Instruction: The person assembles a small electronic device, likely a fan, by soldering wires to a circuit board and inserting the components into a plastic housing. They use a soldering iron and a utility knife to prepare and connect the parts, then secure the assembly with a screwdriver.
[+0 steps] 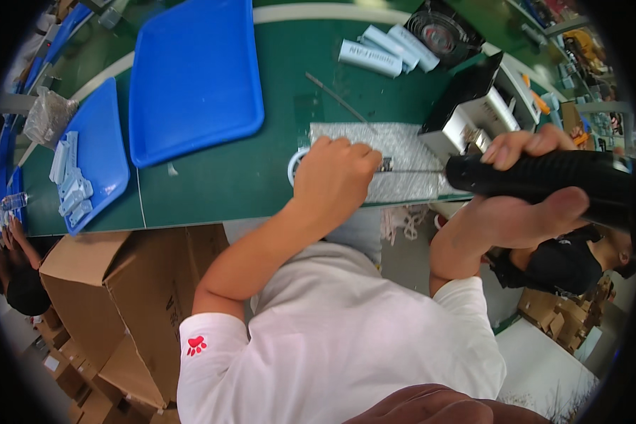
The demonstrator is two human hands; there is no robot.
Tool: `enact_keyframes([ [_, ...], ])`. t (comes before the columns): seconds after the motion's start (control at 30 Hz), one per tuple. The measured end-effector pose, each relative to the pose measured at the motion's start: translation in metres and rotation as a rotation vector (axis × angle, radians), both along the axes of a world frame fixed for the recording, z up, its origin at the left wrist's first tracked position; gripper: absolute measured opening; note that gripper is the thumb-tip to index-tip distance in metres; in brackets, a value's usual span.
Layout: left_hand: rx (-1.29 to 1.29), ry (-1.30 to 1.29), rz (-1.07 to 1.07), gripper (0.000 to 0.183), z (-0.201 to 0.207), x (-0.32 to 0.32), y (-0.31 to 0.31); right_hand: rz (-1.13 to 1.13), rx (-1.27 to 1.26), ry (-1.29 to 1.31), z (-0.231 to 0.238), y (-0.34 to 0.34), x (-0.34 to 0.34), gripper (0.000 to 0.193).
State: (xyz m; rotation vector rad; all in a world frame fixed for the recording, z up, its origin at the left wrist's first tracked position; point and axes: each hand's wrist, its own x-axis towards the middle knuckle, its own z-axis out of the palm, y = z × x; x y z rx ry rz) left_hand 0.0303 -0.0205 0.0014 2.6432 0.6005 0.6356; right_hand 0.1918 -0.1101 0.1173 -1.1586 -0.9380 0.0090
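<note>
My left hand (336, 177) is closed over a small part at the bench's near edge. A white ring-shaped end (296, 167) sticks out to the left of the fist, and a small dark metal bit shows on its right; my fingers hide the rest. In my right hand (498, 215) lies a black electric screwdriver (544, 173), held level with fingers over the top and thumb below. Its long thin bit (420, 171) points left and reaches the part by my left fingers. Beneath both hands lies a sheet of bubble wrap (410, 141).
A large blue tray (198, 78) and a smaller blue tray (109, 127) with pale blue pieces (71, 187) stand left. A thin rod (336, 97), pale blue boxes (371, 58), a black fan (442, 32) and a black-and-silver housing (466, 106) lie beyond. A cardboard box (141, 304) sits below left.
</note>
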Motion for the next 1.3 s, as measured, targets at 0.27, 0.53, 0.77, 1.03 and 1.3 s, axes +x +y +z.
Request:
enact_keyframes([
  [0.27, 0.028, 0.056, -0.012, 0.013, 0.005, -0.005, 0.01, -0.066, 0.194, -0.046, 0.019, 0.024, -0.004, 0.069],
  [0.53, -0.388, -0.359, -0.114, 0.019, 0.031, -0.004, 0.007, -0.141, 0.236, 0.036, 0.054, 0.013, 0.017, 0.075],
  [0.77, -0.563, -0.418, -0.246, 0.016, 0.04, 0.006, 0.02, -0.006, 0.37, 0.11, 0.066, 0.012, 0.022, 0.069],
  [1.03, -0.482, -0.14, -0.126, 0.016, 0.037, -0.001, 0.073, 0.287, 0.361, 0.203, 0.053, -0.01, 0.082, 0.085],
  [1.3, -0.364, 0.137, -0.153, 0.018, 0.021, 0.043, 0.109, 0.0, 0.097, 0.09, 0.03, 0.007, 0.065, 0.085],
])
